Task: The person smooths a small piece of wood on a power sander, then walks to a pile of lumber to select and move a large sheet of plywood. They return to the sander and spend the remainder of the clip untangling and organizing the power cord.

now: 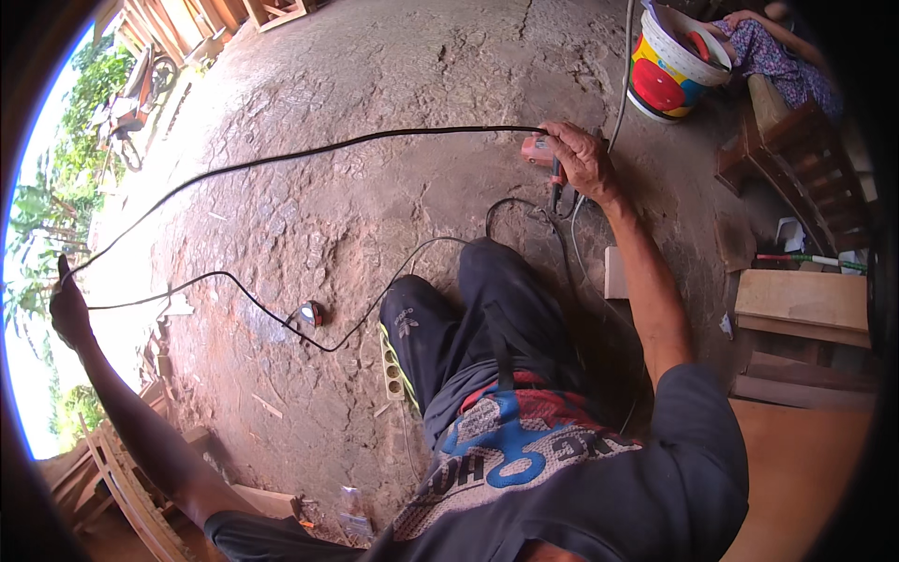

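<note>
A black power cable (pixel 302 158) stretches between my two hands, above the rough floor. At the far left, my left hand (pixel 72 312) grips it with the arm reaching out; glare and shadow blur the fingers. My right hand (pixel 579 160) pinches the other end of this stretch. Below and partly behind the right hand lies a red power tool (pixel 538 150), its type hidden. From the left hand the lower run of cable (pixel 239 284) loops back along the floor towards my knees. A small tape measure (pixel 310 313) lies beside it.
A power strip (pixel 392 372) lies against my leg. At the upper right stand a colourful bucket (pixel 671 67) and a seated person (pixel 772 49). Wooden furniture (pixel 793 165) and boards (pixel 801 302) are on the right, scrap wood (pixel 126 485) lower left, a motorcycle (pixel 130 105) outside.
</note>
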A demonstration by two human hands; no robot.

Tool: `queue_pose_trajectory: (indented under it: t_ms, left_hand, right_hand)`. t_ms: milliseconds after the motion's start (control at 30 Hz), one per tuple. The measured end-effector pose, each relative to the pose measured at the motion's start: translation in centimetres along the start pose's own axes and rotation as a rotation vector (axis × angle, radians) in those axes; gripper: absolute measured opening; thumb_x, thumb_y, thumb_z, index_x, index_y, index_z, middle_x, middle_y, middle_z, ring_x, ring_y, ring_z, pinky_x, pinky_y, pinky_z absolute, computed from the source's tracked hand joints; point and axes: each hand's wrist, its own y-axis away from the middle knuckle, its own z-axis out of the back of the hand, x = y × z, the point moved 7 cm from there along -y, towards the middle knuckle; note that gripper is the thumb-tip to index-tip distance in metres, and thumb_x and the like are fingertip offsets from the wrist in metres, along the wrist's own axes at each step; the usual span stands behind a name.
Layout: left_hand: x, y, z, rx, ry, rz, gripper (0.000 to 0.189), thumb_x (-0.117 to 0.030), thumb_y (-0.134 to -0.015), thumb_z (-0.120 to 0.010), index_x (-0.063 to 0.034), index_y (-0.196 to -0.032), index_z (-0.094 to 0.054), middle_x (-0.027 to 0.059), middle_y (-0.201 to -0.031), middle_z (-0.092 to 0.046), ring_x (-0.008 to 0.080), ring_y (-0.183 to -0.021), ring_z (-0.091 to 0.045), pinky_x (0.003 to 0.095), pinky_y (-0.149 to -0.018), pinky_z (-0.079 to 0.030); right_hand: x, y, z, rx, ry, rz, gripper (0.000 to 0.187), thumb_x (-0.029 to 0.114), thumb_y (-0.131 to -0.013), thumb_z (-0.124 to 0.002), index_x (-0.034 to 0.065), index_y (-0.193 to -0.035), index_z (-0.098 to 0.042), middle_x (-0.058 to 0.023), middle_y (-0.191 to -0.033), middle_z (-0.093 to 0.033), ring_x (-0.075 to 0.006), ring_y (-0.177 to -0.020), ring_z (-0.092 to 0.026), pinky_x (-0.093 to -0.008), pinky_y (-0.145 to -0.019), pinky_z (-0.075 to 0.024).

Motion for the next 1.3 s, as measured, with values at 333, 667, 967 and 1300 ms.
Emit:
queue_pose_trajectory:
  t_ms: [333,667,967,1300]
  left_hand:
    - [-18.7,12.5,-6.5,-0.083,0.932,-0.17,0.073,-0.032,-0.092,-0.063,0.0036,-0.148,-0.032,0.0284,-0.143,-0.045,0.0337,-0.132,-0.048,0.0368,-0.109,-0.037]
    - [-43.6,54.3,-15.8,1.727,2.138,0.709,0.06,-0.046,-0.103,-0.041,0.0029,-0.138,-0.041,0.0218,-0.132,-0.055,0.0308,-0.108,-0.062,0.0458,-0.096,-0.05]
    - [-47.0,48.1,-25.1,1.515,2.348,1.284,0.021,-0.004,-0.099,-0.041,-0.0009,-0.117,-0.052,-0.001,-0.075,-0.052,0.0056,-0.052,-0.038,0.0187,-0.042,-0.034]
    - [-37.8,42.1,-26.5,0.591,1.974,0.816,0.014,-0.01,-0.099,-0.045,-0.0082,-0.107,-0.057,-0.0015,-0.067,-0.049,0.0046,-0.041,-0.034,0.0231,-0.034,-0.025]
  right_hand:
    - [0.0,3.5,-2.7,-0.107,-0.108,-0.117,0.027,0.022,-0.102,-0.05,0.0069,-0.119,-0.064,0.0011,-0.077,-0.06,-0.0102,-0.074,-0.055,-0.0446,-0.108,-0.0239]
    - [1.1,7.4,-11.0,0.027,0.059,-0.181,0.034,0.017,-0.099,-0.05,-0.0023,-0.125,-0.059,-0.0202,-0.097,-0.068,-0.0308,-0.087,-0.067,-0.0384,-0.081,-0.0514]
    - [4.2,10.9,-12.8,0.207,0.014,-0.113,0.028,0.011,-0.096,-0.054,-0.0053,-0.115,-0.064,-0.025,-0.103,-0.068,-0.038,-0.1,-0.067,-0.038,-0.083,-0.0525]
    - [3.0,14.1,-15.5,0.693,-0.024,-0.281,0.038,0.023,-0.099,-0.052,-0.0045,-0.124,-0.06,-0.0242,-0.112,-0.067,-0.0374,-0.105,-0.065,-0.0379,-0.088,-0.0515]
